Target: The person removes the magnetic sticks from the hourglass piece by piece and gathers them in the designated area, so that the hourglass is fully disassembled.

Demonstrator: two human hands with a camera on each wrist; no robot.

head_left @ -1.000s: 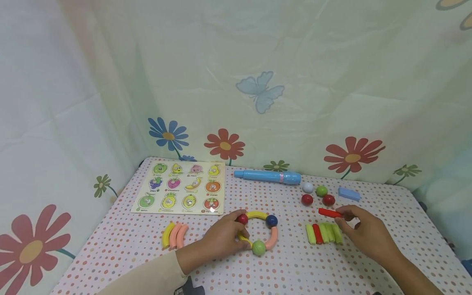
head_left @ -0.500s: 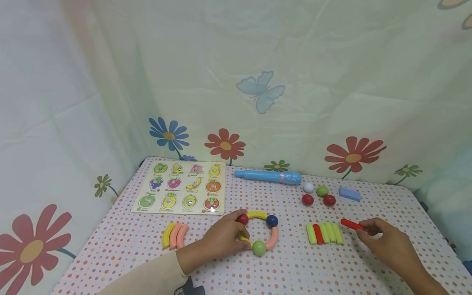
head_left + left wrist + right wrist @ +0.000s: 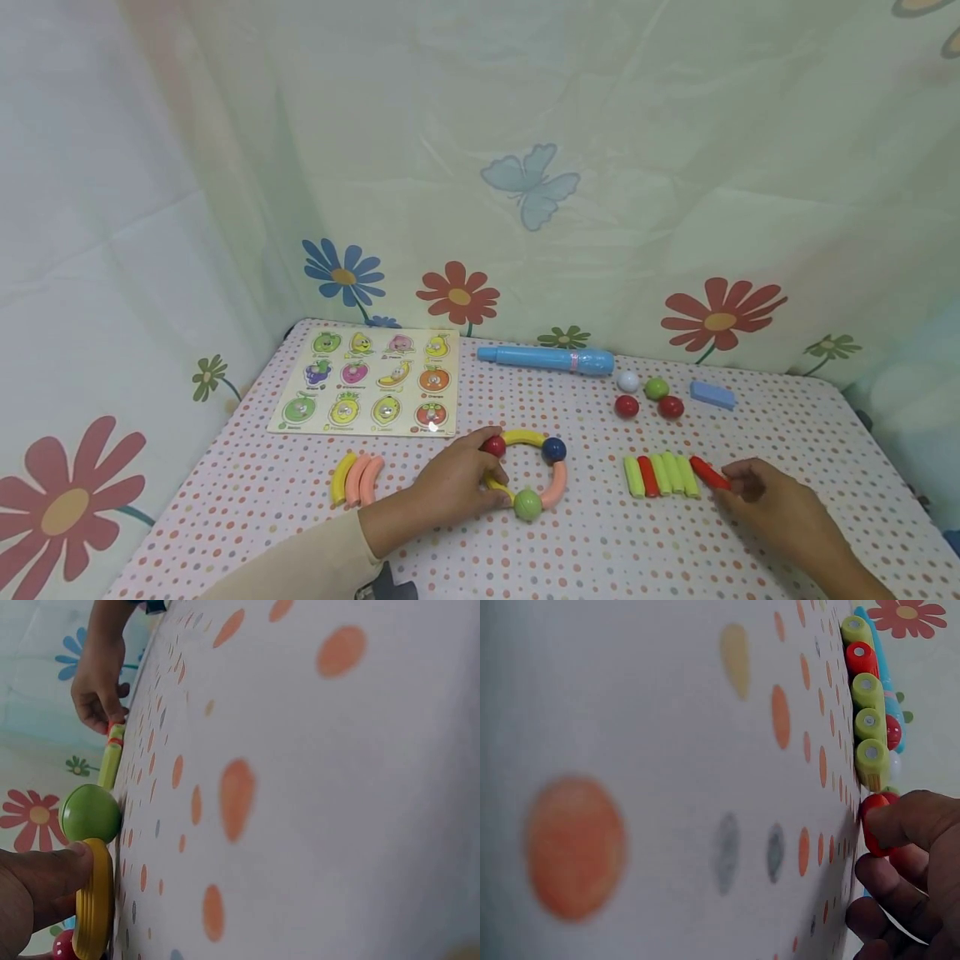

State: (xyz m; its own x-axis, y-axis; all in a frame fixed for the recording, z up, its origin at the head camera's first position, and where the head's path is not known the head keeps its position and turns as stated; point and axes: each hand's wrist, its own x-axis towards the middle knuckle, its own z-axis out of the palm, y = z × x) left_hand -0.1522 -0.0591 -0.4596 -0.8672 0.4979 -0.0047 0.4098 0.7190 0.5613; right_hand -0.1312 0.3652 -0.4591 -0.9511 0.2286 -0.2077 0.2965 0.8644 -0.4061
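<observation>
My left hand (image 3: pixel 456 483) grips the yellow curved rod (image 3: pixel 95 900) on the left side of a ring on the table. A red ball (image 3: pixel 494 447), another yellow curved rod (image 3: pixel 522 437), a dark blue ball (image 3: pixel 553 450), a pink curved rod (image 3: pixel 555 485) and a green ball (image 3: pixel 528 504) make up the rest of it. With thumb and fingers, my right hand (image 3: pixel 780 510) pinches one end of a red rod (image 3: pixel 708 472), which lies slanted beside a row of green rods (image 3: pixel 670 473). Another red rod (image 3: pixel 647 476) lies within that row.
Three curved rods (image 3: pixel 361 479) lie left of the left forearm. A fruit picture board (image 3: pixel 363 423) is at the back left, beside a light blue tube (image 3: pixel 543 358). Two red balls (image 3: pixel 627 407), a white ball (image 3: pixel 627 382), a green ball (image 3: pixel 657 388) and a blue block (image 3: pixel 712 395) sit at the back right.
My right hand has moved right and toward the near edge with the red rod, lowering it beside the right end of the row. My left hand has stayed on the ring.
</observation>
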